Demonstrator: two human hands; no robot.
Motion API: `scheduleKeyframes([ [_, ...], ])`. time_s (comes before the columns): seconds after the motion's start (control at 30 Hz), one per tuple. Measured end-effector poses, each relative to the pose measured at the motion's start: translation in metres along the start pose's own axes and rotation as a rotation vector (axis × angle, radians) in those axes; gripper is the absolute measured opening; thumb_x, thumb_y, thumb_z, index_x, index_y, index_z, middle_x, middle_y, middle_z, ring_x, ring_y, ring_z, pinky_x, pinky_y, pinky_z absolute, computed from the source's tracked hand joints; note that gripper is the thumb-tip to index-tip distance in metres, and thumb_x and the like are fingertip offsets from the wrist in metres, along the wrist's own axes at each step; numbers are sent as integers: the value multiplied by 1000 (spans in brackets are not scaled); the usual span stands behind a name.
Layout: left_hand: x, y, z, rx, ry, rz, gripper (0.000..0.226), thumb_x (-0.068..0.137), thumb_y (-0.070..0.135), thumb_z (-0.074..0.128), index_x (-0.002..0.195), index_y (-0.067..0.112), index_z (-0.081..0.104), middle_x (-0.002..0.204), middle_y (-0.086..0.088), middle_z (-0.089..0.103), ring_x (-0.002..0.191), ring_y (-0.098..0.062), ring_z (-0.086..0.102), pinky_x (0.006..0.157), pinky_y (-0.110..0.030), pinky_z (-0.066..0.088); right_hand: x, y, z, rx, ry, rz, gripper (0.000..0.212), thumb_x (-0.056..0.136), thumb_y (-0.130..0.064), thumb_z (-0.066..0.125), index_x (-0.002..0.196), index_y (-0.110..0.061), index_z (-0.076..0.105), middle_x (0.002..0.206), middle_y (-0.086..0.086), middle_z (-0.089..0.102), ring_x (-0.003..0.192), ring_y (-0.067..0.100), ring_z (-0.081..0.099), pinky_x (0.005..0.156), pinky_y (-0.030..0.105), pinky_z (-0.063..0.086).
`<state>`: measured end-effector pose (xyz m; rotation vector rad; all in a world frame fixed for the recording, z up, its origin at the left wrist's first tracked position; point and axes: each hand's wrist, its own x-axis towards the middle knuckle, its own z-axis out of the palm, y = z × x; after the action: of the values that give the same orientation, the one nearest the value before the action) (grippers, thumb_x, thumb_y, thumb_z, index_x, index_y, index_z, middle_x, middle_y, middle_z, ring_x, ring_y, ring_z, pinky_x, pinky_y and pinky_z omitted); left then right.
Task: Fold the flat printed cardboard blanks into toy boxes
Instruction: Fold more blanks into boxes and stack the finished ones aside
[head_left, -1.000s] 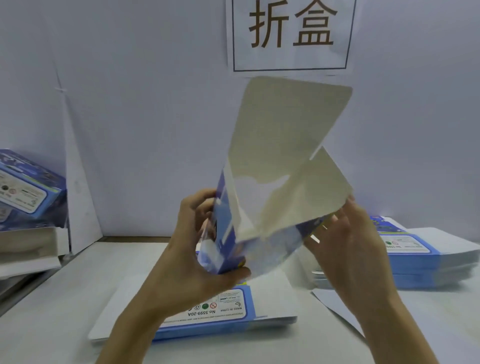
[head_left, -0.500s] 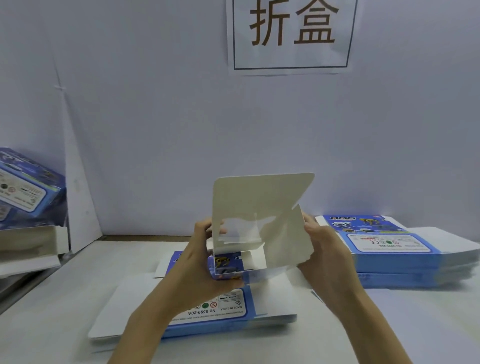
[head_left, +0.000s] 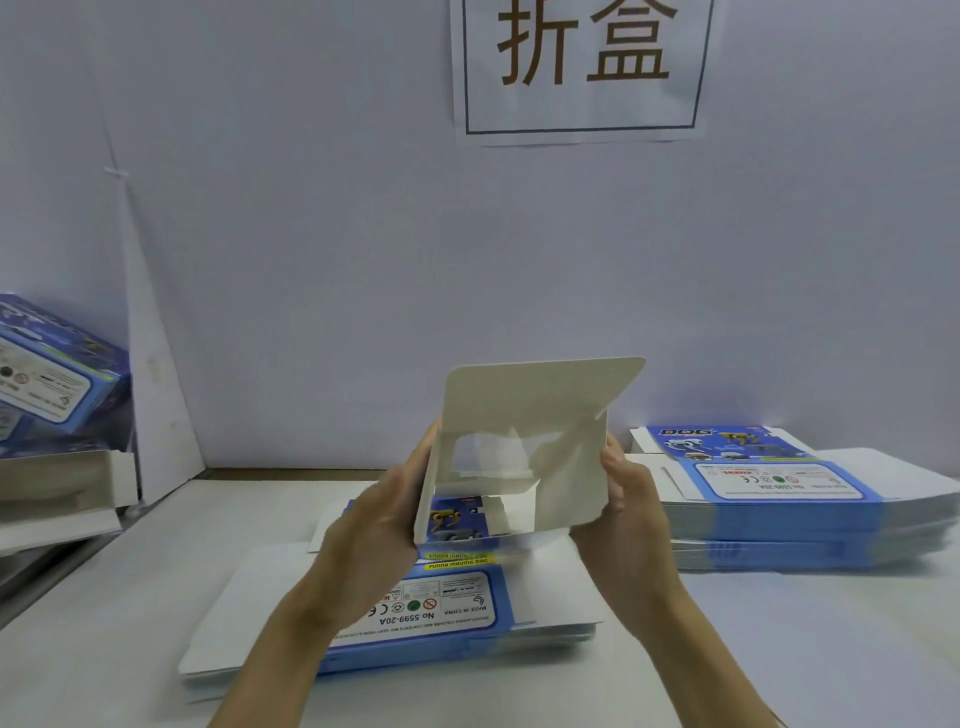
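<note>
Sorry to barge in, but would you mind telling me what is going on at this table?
A person is folding a printed cardboard blank into a toy box, holding it above the table. The left-hand grip holds its left edge and the right-hand grip its right edge. The box is half formed, its top flap standing up. A stack of flat blanks lies just below, a second stack lies to the right, and a finished box sits at far left.

we see matt, unprinted grey-white cardboard inside the half-folded blank (head_left: 519, 415); the stacked blanks (head_left: 447, 608) show smooth, glossy blue print; the table (head_left: 104, 623) looks matt white.
</note>
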<state>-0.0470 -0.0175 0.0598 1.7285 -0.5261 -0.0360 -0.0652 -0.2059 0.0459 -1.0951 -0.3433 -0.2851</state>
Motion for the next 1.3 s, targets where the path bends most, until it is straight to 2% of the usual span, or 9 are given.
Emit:
scheduleKeyframes([
  [0.07, -3, -6, 2, -187, -12, 86, 68, 64, 35, 84, 119, 57, 51, 135, -22, 50, 100, -31, 57, 77, -49, 42, 0, 2, 2, 18, -5, -13, 42, 83, -30, 42, 120, -16, 57, 98, 0, 70, 83, 7, 65, 64, 17, 51],
  [0.17, 0, -10, 2, -294, -177, 129, 92, 53, 48, 64, 137, 19, 40, 125, -15, 49, 86, -10, 62, 77, -33, 50, 0, 4, 1, 18, -11, -31, 44, 82, -29, 41, 120, -15, 56, 97, 0, 70, 83, 7, 64, 66, 17, 51],
  [0.3, 8, -5, 8, -364, -176, 135, 83, 46, 46, 55, 127, 27, 45, 111, 7, 57, 79, 4, 63, 61, -14, 49, 0, 3, -2, 8, -27, -28, 44, 80, -28, 41, 120, -18, 55, 99, -1, 69, 83, 7, 63, 66, 18, 51],
  [0.47, 7, 5, 9, -271, -125, 129, 102, 48, 47, 57, 145, 39, 26, 142, 11, 43, 120, -14, 54, 80, -21, 52, -1, 6, -3, -100, 87, -15, 46, 74, -16, 48, 118, -27, 57, 99, 0, 70, 85, 12, 66, 67, 26, 52],
  [0.6, 8, 2, 8, -173, 5, 210, 80, 69, 37, 60, 137, 55, 22, 145, 26, 32, 117, -25, 45, 67, -19, 51, -2, 17, -1, -281, 205, 11, 43, 91, 4, 41, 115, -26, 59, 108, 7, 66, 97, 22, 58, 84, 38, 46],
  [0.77, 5, 4, 3, -162, -42, 183, 96, 58, 54, 63, 146, 47, 23, 144, 16, 36, 93, -14, 56, 65, -10, 48, -1, 12, 2, -336, 265, -3, 38, 97, 0, 40, 119, -22, 61, 107, 6, 68, 96, 22, 60, 83, 38, 48],
  [1.0, 2, 5, 5, -152, -143, 205, 99, 53, 54, 73, 142, 50, 29, 147, 22, 33, 128, -10, 47, 77, -21, 53, -4, -3, 4, -253, 261, -65, 29, 96, -7, 48, 95, -24, 72, 88, -2, 72, 78, 13, 64, 65, 24, 53],
  [1.13, 0, 6, 12, -126, -142, 230, 100, 53, 67, 72, 141, 51, 27, 151, 17, 30, 126, -17, 47, 68, -17, 50, -4, -11, -1, -372, 351, -153, 50, 98, -1, 42, 77, -34, 74, 68, -8, 64, 69, 14, 53, 59, 26, 45],
  [1.3, 1, 6, 10, -138, -166, 208, 115, 45, 79, 70, 145, 46, 25, 150, 20, 31, 133, -11, 42, 88, -28, 53, -5, -18, 2, -247, 264, -97, 39, 93, 0, 50, 92, -28, 76, 84, -1, 71, 77, 17, 59, 63, 25, 50],
])
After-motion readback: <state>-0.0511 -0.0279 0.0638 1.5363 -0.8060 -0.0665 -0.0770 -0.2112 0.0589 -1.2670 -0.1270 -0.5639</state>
